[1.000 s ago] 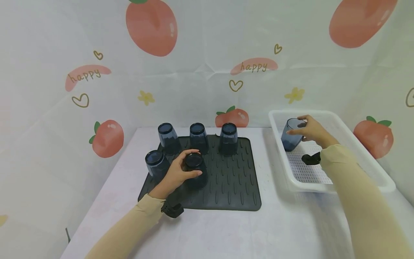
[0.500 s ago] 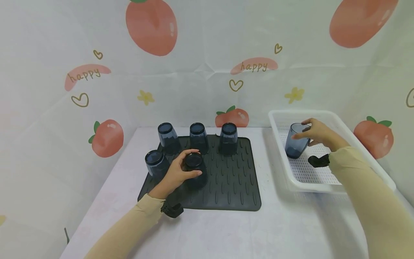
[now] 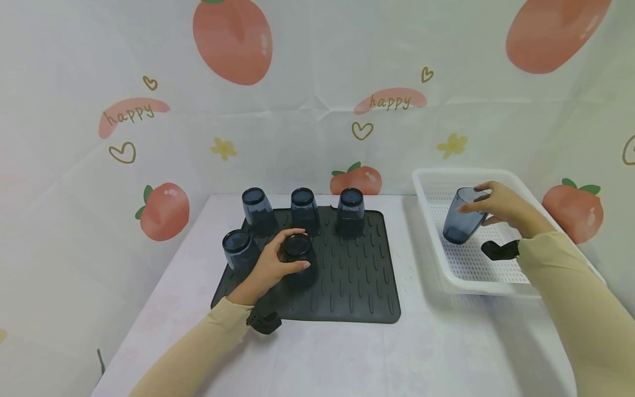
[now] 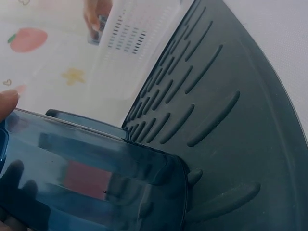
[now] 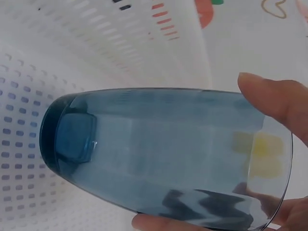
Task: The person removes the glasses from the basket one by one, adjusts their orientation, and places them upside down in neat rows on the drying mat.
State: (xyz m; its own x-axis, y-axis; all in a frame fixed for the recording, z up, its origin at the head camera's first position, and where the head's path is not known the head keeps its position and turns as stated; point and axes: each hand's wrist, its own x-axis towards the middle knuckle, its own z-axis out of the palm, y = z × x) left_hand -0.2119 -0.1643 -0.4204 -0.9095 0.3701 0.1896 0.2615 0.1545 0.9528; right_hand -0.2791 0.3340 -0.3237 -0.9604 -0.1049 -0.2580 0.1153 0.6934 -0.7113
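Note:
On the dark ribbed drying mat (image 3: 354, 286), several blue glasses stand upside down. My left hand (image 3: 270, 270) grips the front middle glass (image 3: 299, 247), thumb on one side and fingers on the other; the left wrist view shows that glass (image 4: 96, 173) with its rim end on the mat. At the right, my right hand (image 3: 506, 207) holds another blue glass (image 3: 462, 221) near its rim, inside the white basket (image 3: 436, 259). This glass is tilted, mouth up, its base toward the lower left. Whether its base touches the basket floor I cannot tell.
Three upturned glasses make the back row: left (image 3: 259, 209), middle (image 3: 305, 209) and right (image 3: 350, 212). One more glass (image 3: 240, 248) stands left of my left hand. The basket has raised walls and a perforated floor. A printed cloth (image 3: 297, 138) hangs behind the table.
My right hand has moved right and slightly toward me with its glass, away from the basket's left wall, and the glass leans more. The left hand stays in place.

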